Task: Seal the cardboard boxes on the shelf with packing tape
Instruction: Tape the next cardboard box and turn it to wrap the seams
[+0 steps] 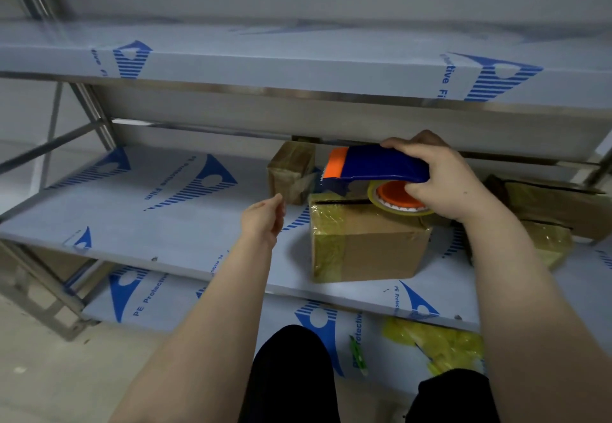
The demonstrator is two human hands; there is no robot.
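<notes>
One cardboard box sits centre-right in the frame on the middle shelf. Above its top, the right hand grips a blue tape dispenser; the left hand hovers just left, fingers loosely curled, empty.

Tape dispenser: blue, orange tip; tape roll yellowish, orange core; box brown; shelf pale blue, blue logos

In front of you, the film-covered shelf carries a partly taped cardboard box, a small taped box behind it, and a third box to the right.
</notes>
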